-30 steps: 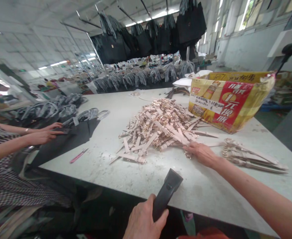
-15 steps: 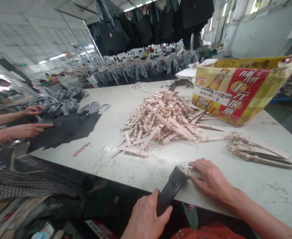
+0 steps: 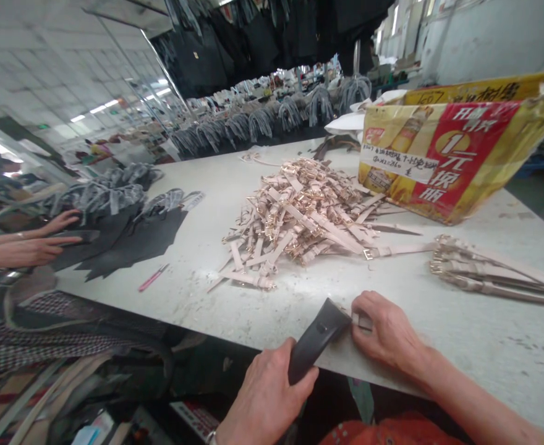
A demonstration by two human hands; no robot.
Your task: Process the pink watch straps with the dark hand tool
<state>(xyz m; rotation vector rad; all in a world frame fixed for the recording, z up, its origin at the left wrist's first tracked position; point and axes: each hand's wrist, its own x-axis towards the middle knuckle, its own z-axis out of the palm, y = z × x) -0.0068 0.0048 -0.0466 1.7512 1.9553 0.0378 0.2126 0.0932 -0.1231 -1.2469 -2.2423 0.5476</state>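
My left hand is wrapped round a black handheld tool, shaped like an electric hair clipper, with its wide head pointing up and right. Closed at the table's near edge, my right hand grips a pale beige buckle strap, mostly covered by the fingers. The strap's end lies right by the tool's head; whether they touch is hard to tell. Beyond my hands rises a heap of similar beige straps with gold buckles. Several more straps lie bunched to the right.
A yellow and red carton stands at the back right of the white table. A pink pen-like item lies left of the heap. At left, a co-worker's hands work over black pieces. Black bags hang behind.
My right hand's fingers have curled in more, hiding more of the strap. The tool stays beside it. The co-worker's hands have shifted left.
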